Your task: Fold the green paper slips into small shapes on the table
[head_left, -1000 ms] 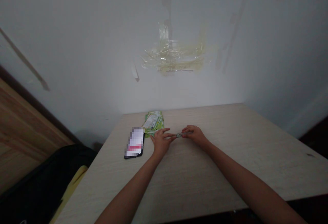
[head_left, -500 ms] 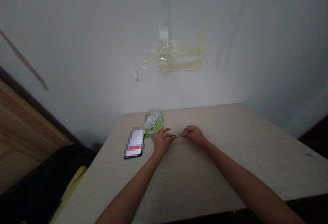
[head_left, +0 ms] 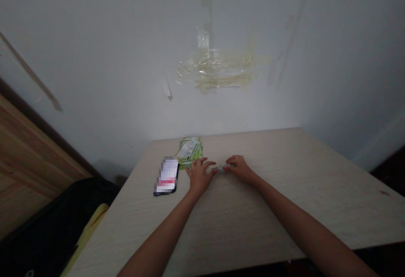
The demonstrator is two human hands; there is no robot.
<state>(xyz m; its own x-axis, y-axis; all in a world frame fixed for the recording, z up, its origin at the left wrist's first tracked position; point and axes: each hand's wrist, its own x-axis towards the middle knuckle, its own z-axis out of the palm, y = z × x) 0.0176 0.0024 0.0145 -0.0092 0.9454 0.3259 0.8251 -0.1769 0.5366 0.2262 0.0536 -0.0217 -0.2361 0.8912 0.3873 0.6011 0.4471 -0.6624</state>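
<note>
A small, thin, pale greenish piece (head_left: pixel 220 168), perhaps a folded packet, lies low over the table between my hands. It is too small to make out clearly. My right hand (head_left: pixel 242 169) has thumb and fingers closed on its right end. On the other side, my left hand (head_left: pixel 199 175) has its fingers spread, with thumb and forefinger apart near the piece's left end. Whether the left thumb touches it I cannot tell. Just beyond the left hand is a loose pile of green and white printed packets (head_left: pixel 190 149).
A phone (head_left: pixel 167 176) with a blurred-out screen lies left of my left hand on the pale wooden table (head_left: pixel 316 184). Behind stands a wall (head_left: pixel 126 57) with shiny tape (head_left: pixel 218 68) stuck on it. A black bag (head_left: pixel 57 226) and yellow cloth (head_left: pixel 91 226) are beside the table's left edge.
My left thumb and forefinger, earlier pinched at the small piece, have moved apart. The right hand stays nearly in place. The view has shifted very slightly.
</note>
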